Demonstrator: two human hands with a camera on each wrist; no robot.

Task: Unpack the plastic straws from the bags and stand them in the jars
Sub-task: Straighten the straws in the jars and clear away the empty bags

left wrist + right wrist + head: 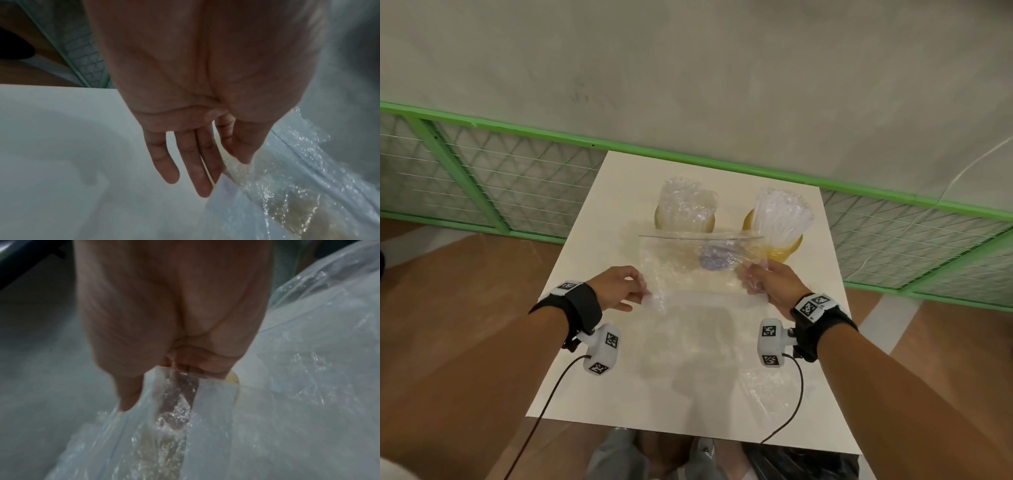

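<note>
Both hands hold a clear zip bag (698, 270) stretched flat above the white table (619, 377). My left hand (642, 293) pinches its left edge between thumb and forefinger, the other fingers (164, 162) straight. My right hand (753, 281) grips the right corner, which the right wrist view shows bunched in its curled fingers (197, 366). A bluish patch (714, 260) shows through the bag. Behind it stand two yellow jars. The left jar (660, 219) holds a bundle of straws (685, 202) still in clear wrap. The right jar (789, 248) holds bare white straws (780, 216).
A crumpled clear bag (767, 390) lies at the table's near right. A green mesh fence (482, 171) runs behind the table, with brown floor to either side. Something black (801, 462) sits under the near right corner. Wrist camera cables trail over the near edge.
</note>
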